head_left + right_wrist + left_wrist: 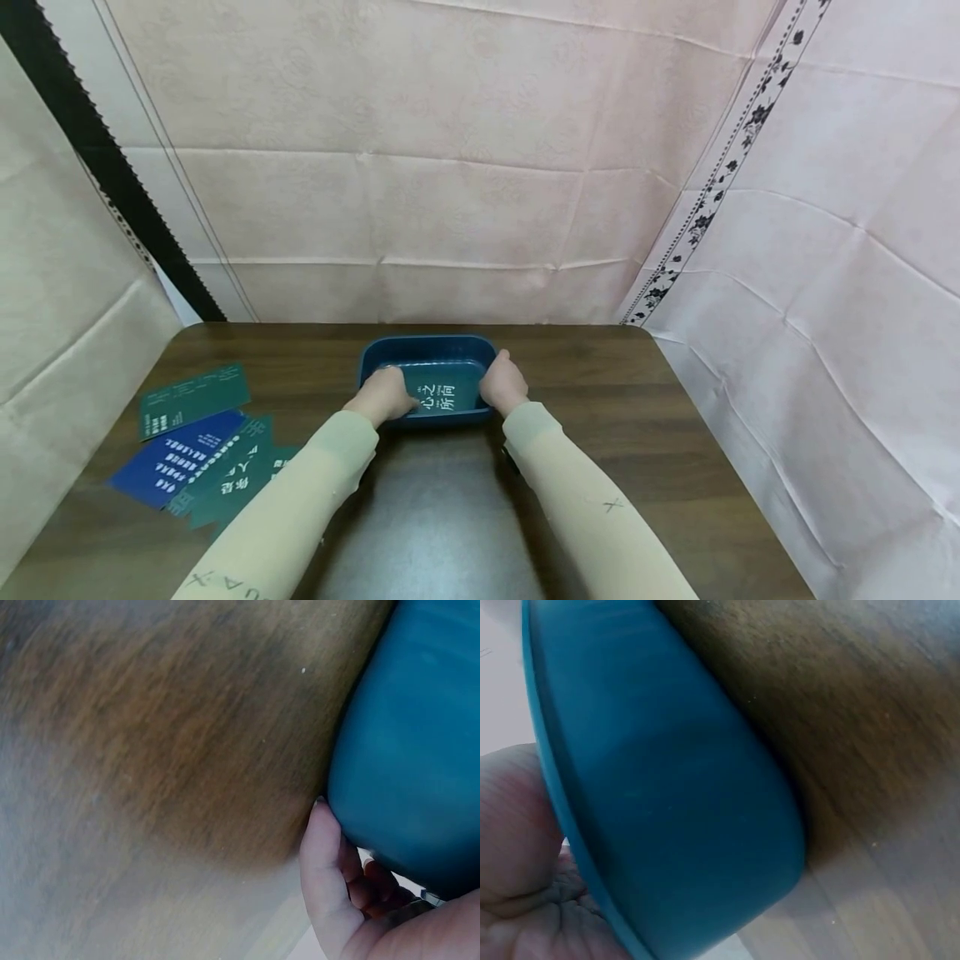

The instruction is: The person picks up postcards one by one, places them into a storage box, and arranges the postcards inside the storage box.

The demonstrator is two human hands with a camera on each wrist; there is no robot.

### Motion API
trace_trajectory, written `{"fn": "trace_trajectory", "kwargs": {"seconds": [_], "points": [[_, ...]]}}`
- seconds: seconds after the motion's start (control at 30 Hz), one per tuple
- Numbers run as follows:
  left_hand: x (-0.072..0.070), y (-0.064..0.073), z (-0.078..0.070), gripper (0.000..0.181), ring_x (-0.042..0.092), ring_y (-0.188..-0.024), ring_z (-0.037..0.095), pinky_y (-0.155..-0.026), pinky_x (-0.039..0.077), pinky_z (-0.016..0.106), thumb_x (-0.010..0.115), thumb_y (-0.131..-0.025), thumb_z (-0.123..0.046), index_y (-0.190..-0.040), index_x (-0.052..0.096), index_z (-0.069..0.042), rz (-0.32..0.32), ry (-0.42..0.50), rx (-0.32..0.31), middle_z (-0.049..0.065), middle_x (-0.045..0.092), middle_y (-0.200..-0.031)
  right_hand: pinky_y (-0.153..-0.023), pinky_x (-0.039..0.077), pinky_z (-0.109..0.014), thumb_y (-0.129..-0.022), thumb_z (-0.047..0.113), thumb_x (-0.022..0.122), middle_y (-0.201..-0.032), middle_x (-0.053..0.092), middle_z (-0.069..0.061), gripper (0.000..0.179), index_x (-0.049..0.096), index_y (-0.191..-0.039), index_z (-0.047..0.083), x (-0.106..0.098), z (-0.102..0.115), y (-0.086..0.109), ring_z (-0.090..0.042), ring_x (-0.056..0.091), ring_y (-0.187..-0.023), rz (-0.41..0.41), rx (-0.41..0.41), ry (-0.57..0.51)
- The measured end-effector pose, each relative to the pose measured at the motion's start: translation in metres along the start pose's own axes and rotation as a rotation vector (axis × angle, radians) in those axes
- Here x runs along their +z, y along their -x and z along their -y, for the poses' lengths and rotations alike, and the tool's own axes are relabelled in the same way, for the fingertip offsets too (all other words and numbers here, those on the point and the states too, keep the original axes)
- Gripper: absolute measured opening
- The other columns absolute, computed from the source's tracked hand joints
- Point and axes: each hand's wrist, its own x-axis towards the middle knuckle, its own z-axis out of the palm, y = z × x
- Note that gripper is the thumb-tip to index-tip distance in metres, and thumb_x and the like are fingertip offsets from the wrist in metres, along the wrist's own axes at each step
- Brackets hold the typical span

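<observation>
A dark blue plastic tray (427,340) with rounded corners sits near the far edge of the table. At its left side my left hand (384,395) grips the rim, thumb over the inside. My right hand (504,383) holds the opposite side. Inside the tray lies a green card (437,398) with white characters, partly covered by the left thumb. Close up in the left wrist view, the tray's outer wall (667,772) stands beside the hand (517,825). In the right wrist view, curled fingers (324,851) touch the lower part of the tray's wall (412,750).
Several overlapping cards lie on the left of the brown wooden table (615,433): a green card (195,400), a blue card (176,457) and more green ones (243,479), partly behind the left sleeve. Pale cloth (450,208) hangs behind the table and at both sides.
</observation>
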Motion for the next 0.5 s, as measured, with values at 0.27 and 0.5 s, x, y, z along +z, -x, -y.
{"fn": "trace_trajectory", "kwargs": {"seconds": [0.27,0.5], "points": [[-0.021,0.022,0.012,0.038,0.057,-0.096,0.025,-0.088,0.049,0.045,0.067,-0.091,-0.026,-0.119,0.059,-0.001,-0.056,0.129,0.136,0.013,0.061,-0.115,-0.087,0.050,-0.051,-0.095,0.015,0.061,-0.137,0.050,-0.015,0.073,0.017,-0.153,0.009,0.001,0.000,-0.001,-0.031,0.057,-0.097,0.001,0.011,0.001],[-0.040,0.049,0.034,0.030,0.058,-0.093,0.022,-0.077,0.053,0.038,0.066,-0.093,-0.027,-0.117,0.060,-0.008,-0.106,0.200,0.224,0.007,0.062,-0.106,-0.085,0.051,-0.051,-0.095,0.014,0.061,-0.135,0.051,-0.016,0.071,0.018,-0.152,0.008,0.002,-0.001,0.002,-0.031,0.057,-0.096,-0.015,-0.006,0.003]]}}
